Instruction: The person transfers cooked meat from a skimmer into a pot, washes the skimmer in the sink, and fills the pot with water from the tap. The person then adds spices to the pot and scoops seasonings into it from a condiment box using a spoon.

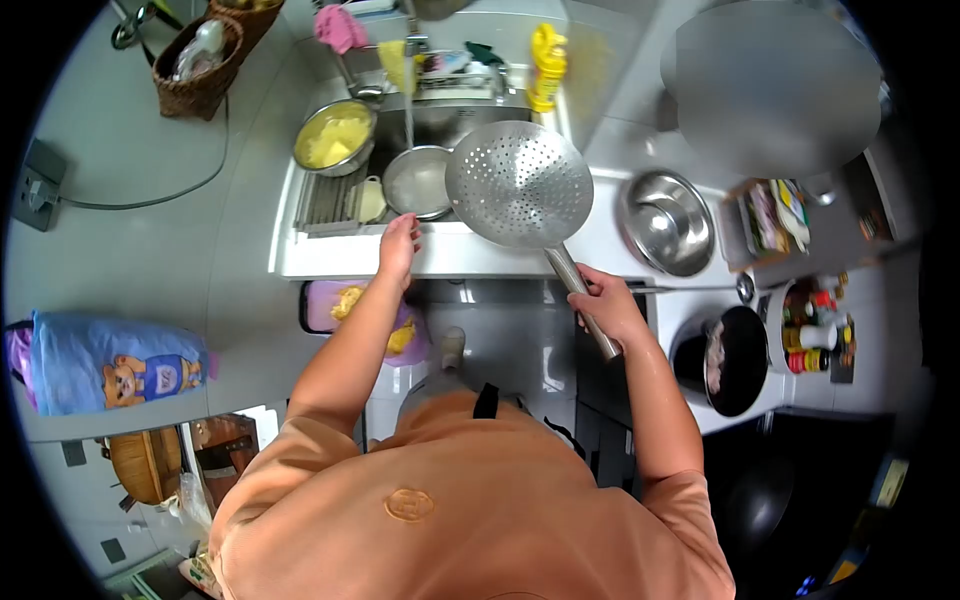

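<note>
Gripping the handle of the perforated skimmer [520,185], the right hand [605,305] is closed around the shaft; the broad head extends forward over the sink [462,122], presumably so that drips fall into the basin. The left hand [399,245] is partly open, with nothing visible in its hold, at the front edge near a round metal vessel [418,185]; contact with the rim cannot be confirmed. That vessel sits below the faucet [411,45], a position apparently suited to catching water.

Surroundings: a metal bowl [366,157] of yellow pieces [337,142] crowds the sink's left side. The skimmer's head obscures the basin's right part. To its right, a steel bowl [667,222] occupies the table [608,215], limiting sideways clearance.
</note>
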`<action>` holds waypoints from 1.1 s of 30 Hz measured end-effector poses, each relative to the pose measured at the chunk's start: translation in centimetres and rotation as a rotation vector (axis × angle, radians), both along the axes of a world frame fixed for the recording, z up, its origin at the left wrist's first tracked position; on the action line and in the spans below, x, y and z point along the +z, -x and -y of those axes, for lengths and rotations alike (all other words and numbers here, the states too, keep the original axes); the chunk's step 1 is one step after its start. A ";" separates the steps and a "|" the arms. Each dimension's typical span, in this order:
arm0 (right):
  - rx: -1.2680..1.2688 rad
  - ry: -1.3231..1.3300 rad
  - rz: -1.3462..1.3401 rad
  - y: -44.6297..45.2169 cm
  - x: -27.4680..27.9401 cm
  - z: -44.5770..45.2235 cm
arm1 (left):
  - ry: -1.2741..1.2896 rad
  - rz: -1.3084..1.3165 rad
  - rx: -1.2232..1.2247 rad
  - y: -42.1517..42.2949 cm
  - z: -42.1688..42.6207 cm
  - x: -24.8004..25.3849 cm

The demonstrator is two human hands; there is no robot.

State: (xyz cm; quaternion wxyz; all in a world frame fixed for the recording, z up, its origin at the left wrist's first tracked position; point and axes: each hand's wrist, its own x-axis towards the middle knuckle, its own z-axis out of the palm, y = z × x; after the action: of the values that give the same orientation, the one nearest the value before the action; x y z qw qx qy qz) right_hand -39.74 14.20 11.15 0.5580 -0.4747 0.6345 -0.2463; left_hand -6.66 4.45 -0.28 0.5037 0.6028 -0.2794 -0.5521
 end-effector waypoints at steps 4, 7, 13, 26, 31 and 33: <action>0.063 0.002 -0.091 -5.4 -3.5 7.0 | -0.097 0.083 0.037 -5.4 6.3 -3.0; 0.056 -0.036 -0.183 -8.3 -4.8 10.1 | -0.185 0.313 -0.163 -8.7 12.7 -11.6; -0.053 -0.069 -0.229 -9.6 -6.9 12.1 | -0.546 0.056 0.113 -9.5 20.4 -26.9; 0.010 0.152 -0.454 -14.4 -5.9 17.9 | -0.488 -0.252 0.115 -6.2 19.4 -16.5; 0.124 0.043 -0.453 -18.2 -4.9 21.5 | -0.376 -0.296 0.121 -6.1 19.7 -14.5; 0.143 0.058 -0.457 -18.9 -6.0 22.3 | -0.367 -0.297 0.099 -6.0 19.7 -13.8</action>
State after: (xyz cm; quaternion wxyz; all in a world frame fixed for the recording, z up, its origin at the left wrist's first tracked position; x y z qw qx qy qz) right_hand -20.81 -8.10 5.10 0.4020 -0.5777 0.7018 -0.1102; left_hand -0.69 -15.29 -14.04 0.4478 0.6095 -0.0676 -0.6507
